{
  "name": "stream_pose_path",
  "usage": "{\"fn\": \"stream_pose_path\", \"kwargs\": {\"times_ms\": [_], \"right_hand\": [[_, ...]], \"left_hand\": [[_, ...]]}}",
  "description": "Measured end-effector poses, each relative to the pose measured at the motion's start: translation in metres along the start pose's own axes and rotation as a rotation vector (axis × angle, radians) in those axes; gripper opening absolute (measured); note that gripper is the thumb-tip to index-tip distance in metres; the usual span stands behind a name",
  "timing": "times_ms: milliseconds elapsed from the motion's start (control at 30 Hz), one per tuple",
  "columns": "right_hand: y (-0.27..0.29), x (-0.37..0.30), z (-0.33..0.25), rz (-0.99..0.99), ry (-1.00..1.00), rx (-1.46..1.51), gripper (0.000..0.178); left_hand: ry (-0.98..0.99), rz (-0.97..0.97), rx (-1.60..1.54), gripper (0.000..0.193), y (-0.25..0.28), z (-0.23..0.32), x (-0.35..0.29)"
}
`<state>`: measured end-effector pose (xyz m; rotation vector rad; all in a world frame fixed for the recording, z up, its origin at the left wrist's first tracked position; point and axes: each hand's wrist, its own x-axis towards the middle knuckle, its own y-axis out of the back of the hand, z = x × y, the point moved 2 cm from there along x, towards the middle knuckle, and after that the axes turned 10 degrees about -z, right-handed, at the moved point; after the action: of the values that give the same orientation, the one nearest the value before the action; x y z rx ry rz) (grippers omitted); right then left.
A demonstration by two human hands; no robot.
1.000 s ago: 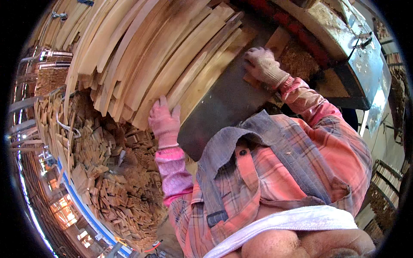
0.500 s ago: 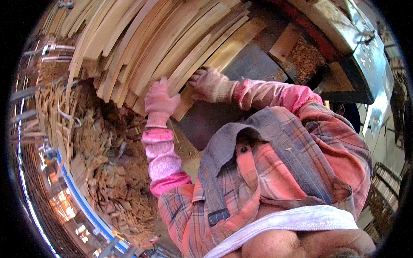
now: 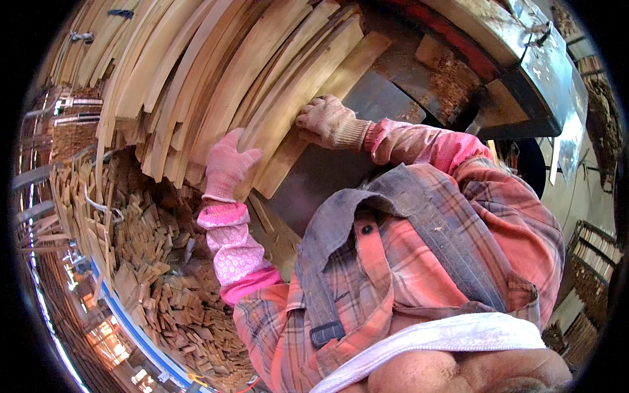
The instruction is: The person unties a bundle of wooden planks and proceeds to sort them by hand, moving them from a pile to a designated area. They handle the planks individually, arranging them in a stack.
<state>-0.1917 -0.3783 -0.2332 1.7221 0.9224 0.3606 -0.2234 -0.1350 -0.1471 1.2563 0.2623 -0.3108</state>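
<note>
Both my hands wear dusty pinkish work gloves. My left hand [image 3: 229, 164] is closed at the near end of a pale wooden board [image 3: 304, 88], its thumb pointing right across the wood. Farther along the same board, my right hand [image 3: 331, 123] has its fingers curled against the right edge. The board lies with its broad face showing, beside a row of similar long boards [image 3: 216, 85]. Partly under it, another wooden board [image 3: 278, 171] rests on a dark metal surface [image 3: 321, 180]. The fingertips of both hands are partly hidden.
A large heap of wood offcuts [image 3: 177, 308] fills the floor at left. At upper right stands a metal machine housing [image 3: 553, 78], with sawdust [image 3: 452, 82] beside it. A blue rail [image 3: 134, 327] runs along the lower left. More bundled strips [image 3: 92, 56] lie at upper left.
My left hand has shifted left and slightly down. My right hand has moved a little right, its fingers now more curled. Between them the board shows more of its broad face.
</note>
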Motion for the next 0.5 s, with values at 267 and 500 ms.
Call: {"fn": "stream_pose_path", "kwargs": {"times_ms": [267, 500], "right_hand": [[-0.019, 0.016, -0.024, 0.407, 0.164, -0.192, 0.028], [-0.035, -0.011, 0.088, 0.221, 0.109, -0.244, 0.03]], "left_hand": [[-0.159, -0.022, -0.114, 0.067, 0.019, -0.004, 0.016], [-0.093, -0.083, -0.236, 0.063, 0.018, 0.005, 0.011]]}}
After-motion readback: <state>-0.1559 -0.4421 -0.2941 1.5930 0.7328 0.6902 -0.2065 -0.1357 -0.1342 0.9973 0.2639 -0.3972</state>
